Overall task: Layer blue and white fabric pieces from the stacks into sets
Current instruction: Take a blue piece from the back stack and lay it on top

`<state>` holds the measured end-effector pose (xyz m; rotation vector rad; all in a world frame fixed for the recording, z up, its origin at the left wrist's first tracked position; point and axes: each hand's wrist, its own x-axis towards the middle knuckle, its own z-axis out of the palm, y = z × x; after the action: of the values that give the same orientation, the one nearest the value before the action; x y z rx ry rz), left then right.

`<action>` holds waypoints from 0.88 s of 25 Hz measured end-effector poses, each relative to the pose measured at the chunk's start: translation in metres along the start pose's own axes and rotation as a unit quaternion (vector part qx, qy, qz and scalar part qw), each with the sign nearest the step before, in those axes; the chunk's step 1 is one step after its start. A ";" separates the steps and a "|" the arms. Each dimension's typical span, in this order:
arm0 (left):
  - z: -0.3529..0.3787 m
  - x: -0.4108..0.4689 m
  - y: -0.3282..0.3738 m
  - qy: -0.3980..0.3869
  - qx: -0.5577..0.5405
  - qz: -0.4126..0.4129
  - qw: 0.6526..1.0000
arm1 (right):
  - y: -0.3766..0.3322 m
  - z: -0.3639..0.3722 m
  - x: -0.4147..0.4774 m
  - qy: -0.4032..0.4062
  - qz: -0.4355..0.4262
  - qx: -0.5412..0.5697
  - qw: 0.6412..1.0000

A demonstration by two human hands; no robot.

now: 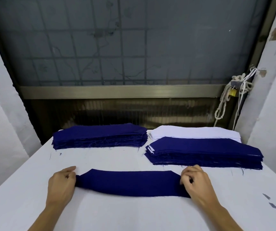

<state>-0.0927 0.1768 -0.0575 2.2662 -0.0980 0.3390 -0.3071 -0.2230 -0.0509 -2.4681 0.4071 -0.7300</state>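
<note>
A long dark blue fabric piece (127,182) lies flat across the white table (134,214) in front of me. My left hand (62,182) pinches its left end and my right hand (195,180) pinches its right end. Behind it stand three stacks. A blue stack (100,136) sits at the back left. Another blue stack (204,153) sits at the right, just beyond my right hand. A white stack (197,132) lies behind that one, partly hidden by it.
Two small blue fabric scraps (270,201) lie near the table's right edge. A window with a metal grille (117,47) rises behind the table. Knotted rope and a padlock (232,92) hang at the back right. White walls close in on both sides.
</note>
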 end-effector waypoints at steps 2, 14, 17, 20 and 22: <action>0.000 -0.002 0.003 -0.002 -0.009 -0.027 1.000 | -0.001 0.002 0.000 0.016 0.009 -0.046 0.999; 0.003 -0.007 0.009 -0.016 0.067 0.101 0.992 | -0.002 0.010 0.005 -0.022 -0.022 -0.218 0.976; 0.004 -0.002 0.011 -0.028 0.058 0.102 0.993 | -0.012 0.008 0.009 -0.036 -0.025 -0.249 0.968; 0.003 0.011 0.022 -0.072 0.092 0.071 0.991 | -0.028 0.008 0.024 -0.034 -0.027 -0.251 0.967; 0.000 0.021 0.034 -0.110 0.116 0.054 0.986 | -0.039 0.010 0.037 -0.025 -0.027 -0.233 0.972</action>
<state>-0.0786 0.1548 -0.0266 2.5310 -0.3122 0.1613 -0.2665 -0.2031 -0.0205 -2.9416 0.5443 -0.6472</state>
